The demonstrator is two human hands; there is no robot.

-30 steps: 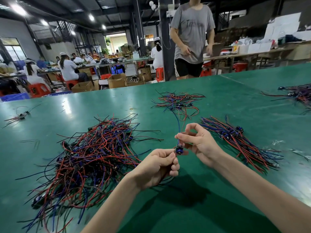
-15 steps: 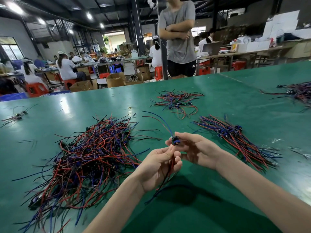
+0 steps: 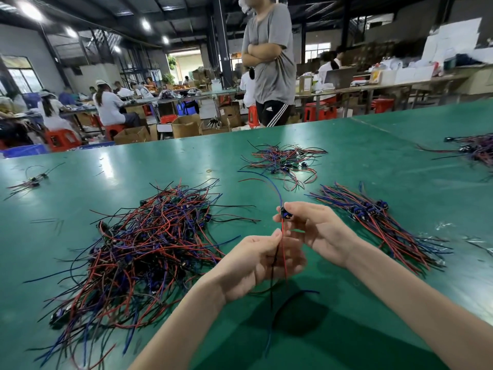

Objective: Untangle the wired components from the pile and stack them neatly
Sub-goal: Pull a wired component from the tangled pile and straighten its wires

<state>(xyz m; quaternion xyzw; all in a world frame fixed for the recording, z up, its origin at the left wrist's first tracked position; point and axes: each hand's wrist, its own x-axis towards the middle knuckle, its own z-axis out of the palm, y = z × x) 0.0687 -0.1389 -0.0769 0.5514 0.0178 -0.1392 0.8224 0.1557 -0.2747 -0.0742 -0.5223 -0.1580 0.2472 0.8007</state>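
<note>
A big tangled pile (image 3: 149, 244) of red, blue and black wired components lies on the green table (image 3: 346, 161) to my left. My right hand (image 3: 317, 231) pinches the small blue body of one wired component (image 3: 286, 215) above the table; a blue lead arcs up from it. My left hand (image 3: 256, 263) pinches that component's red and black wires just below, and they hang down past my palm. An aligned bundle (image 3: 373, 220) of sorted components lies to the right of my right hand.
A smaller loose cluster of wires (image 3: 282, 161) lies farther back at centre. More wires sit at the far right edge (image 3: 472, 148) and a few at the far left (image 3: 32, 180). A person (image 3: 269, 62) stands behind the table; workers sit at benches beyond.
My right hand has lifted the blue component body slightly higher. My left hand has slid down along its wires, which now hang straighter. The person behind has crossed their arms.
</note>
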